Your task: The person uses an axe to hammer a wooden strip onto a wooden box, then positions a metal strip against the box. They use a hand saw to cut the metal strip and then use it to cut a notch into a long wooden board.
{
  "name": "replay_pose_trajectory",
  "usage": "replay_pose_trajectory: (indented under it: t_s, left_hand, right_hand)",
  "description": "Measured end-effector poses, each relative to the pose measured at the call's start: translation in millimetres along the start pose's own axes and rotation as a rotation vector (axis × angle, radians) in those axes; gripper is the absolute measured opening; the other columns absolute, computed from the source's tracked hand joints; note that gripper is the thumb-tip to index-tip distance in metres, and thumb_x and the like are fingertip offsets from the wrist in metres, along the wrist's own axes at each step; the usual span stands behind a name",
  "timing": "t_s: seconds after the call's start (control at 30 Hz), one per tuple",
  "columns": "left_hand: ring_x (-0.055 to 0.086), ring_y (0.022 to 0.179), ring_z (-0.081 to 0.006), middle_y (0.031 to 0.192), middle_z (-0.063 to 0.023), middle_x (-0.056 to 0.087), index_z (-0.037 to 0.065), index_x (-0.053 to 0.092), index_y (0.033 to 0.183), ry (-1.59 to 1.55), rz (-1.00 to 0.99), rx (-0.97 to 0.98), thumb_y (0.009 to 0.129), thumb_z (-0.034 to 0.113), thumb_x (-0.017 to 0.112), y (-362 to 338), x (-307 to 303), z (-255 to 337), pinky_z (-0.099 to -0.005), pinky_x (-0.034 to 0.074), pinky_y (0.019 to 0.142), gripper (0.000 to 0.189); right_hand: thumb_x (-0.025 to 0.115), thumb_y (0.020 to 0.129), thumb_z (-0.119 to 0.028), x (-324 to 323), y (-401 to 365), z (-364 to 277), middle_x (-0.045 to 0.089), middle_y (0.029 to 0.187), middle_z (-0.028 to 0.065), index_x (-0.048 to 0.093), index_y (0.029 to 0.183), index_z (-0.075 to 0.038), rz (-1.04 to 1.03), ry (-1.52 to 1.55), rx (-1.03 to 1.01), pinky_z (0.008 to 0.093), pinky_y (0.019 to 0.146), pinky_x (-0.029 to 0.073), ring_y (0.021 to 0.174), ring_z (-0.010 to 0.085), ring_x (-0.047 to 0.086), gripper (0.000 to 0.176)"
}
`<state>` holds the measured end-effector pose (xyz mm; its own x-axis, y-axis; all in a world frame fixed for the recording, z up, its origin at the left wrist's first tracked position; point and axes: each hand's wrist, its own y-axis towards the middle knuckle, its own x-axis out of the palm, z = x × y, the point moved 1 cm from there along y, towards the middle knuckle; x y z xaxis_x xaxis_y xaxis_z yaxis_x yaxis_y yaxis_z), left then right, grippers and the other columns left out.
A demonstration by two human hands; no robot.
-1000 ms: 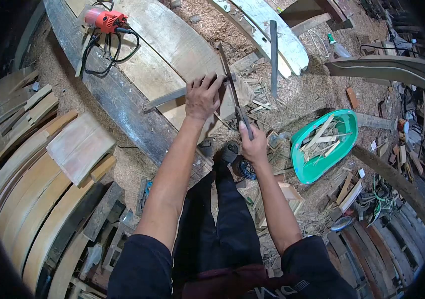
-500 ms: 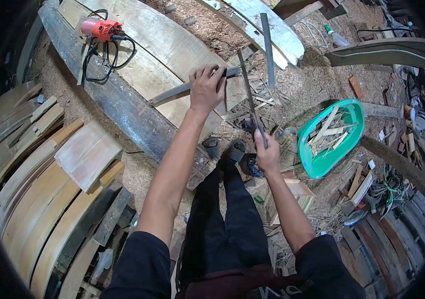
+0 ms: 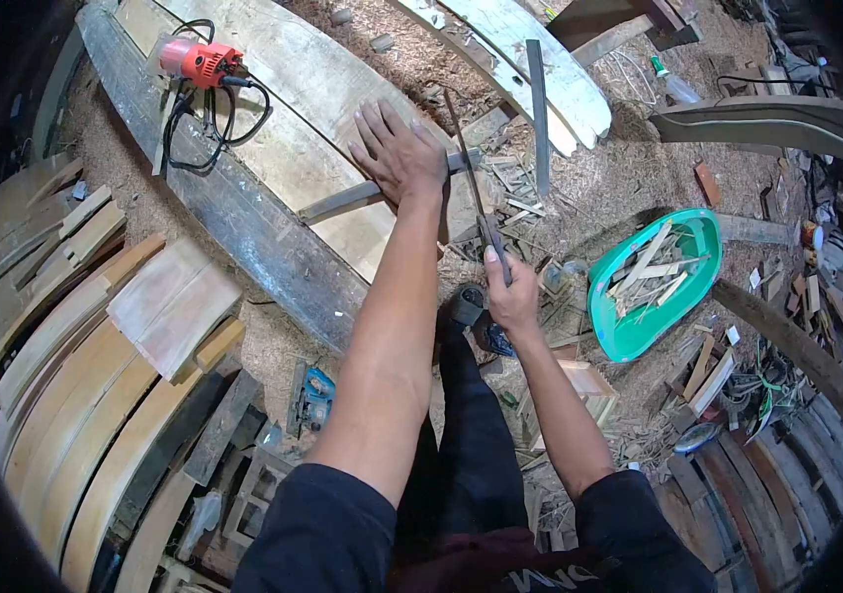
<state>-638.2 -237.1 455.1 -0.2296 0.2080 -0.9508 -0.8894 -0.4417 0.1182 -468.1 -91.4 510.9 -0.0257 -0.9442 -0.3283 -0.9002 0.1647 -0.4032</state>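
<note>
My left hand [image 3: 400, 156] lies with its fingers spread on the pale wide board [image 3: 288, 74], its heel over a narrow grey wooden strip [image 3: 340, 201]. That strip lies across the board, and its right end sticks out past my hand. My right hand [image 3: 513, 289] is closed round the handle of a long, thin dark-bladed tool [image 3: 472, 183], seen nearly edge-on. The blade points up and away, crossing the strip's right end in this view. Another grey strip [image 3: 539, 119] lies just beyond, to the right.
A red power tool [image 3: 206, 63] with a coiled black cord rests on the boards. At right is a green tub [image 3: 629, 341] of wood scraps. Curved planks [image 3: 95, 395] are stacked at left. A blue power tool [image 3: 317, 387] sits near my legs, and shavings cover the floor.
My left hand has gone from bent fingers on the strip to spread fingers on the board. My right hand has moved up and left with the bladed tool.
</note>
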Motion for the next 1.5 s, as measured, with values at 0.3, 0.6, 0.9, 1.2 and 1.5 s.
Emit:
replay_pose_trajectory:
  t_s: [0.3,0.6,0.9,1.2,1.5]
  left_hand:
    - [0.019,0.149,-0.0297,0.16,-0.0156,0.023,0.006,0.036,0.149,0.029,-0.009,-0.005,0.091,0.032,0.048,0,-2,2,-0.0543,0.008,0.119,0.065]
    - [0.024,0.148,-0.0308,0.16,-0.0153,0.026,0.009,0.036,0.15,0.046,0.012,-0.006,0.091,0.03,0.047,0,-2,2,-0.0546,0.013,0.118,0.064]
    - [0.029,0.144,-0.0322,0.154,-0.0163,0.034,0.007,0.044,0.142,0.03,0.064,0.001,0.089,0.031,0.049,5,-2,6,-0.0557,0.016,0.116,0.058]
    - [0.027,0.146,-0.0335,0.154,-0.0188,0.034,0.002,0.037,0.143,-0.008,0.137,-0.067,0.092,0.032,0.048,35,6,6,-0.057,0.013,0.116,0.061]
    - [0.026,0.146,-0.0329,0.157,-0.0203,0.03,-0.003,0.033,0.148,-0.073,0.139,-0.208,0.095,0.036,0.045,39,-4,5,-0.0481,0.015,0.119,0.066]
  right_hand:
    - [0.057,0.099,-0.036,-3,-4,-4,0.042,0.056,0.0015,0.055,0.073,0.0,-0.021,-0.051,0.025,0.0316,0.051,0.035,0.057,0.0093,0.039,0.044]
    - [0.058,0.099,-0.03,-23,-45,7,0.044,0.056,0.0026,0.058,0.071,0.0,-0.017,-0.039,0.061,0.0314,0.051,0.037,0.056,0.0097,0.041,0.041]
    - [0.059,0.098,-0.031,-19,-37,0,0.041,0.055,0.0026,0.055,0.07,0.0,-0.005,-0.035,0.066,0.0318,0.05,0.035,0.056,0.0097,0.038,0.042]
    - [0.059,0.098,-0.031,-12,4,-1,0.046,0.058,0.0079,0.064,0.086,0.002,-0.042,-0.067,-0.041,0.032,0.053,0.039,0.056,0.0122,0.044,0.035]
    - [0.058,0.098,-0.03,-27,45,-47,0.046,0.055,0.0015,0.065,0.078,0.0,-0.164,-0.162,0.076,0.0305,0.051,0.037,0.054,0.0097,0.044,0.037]
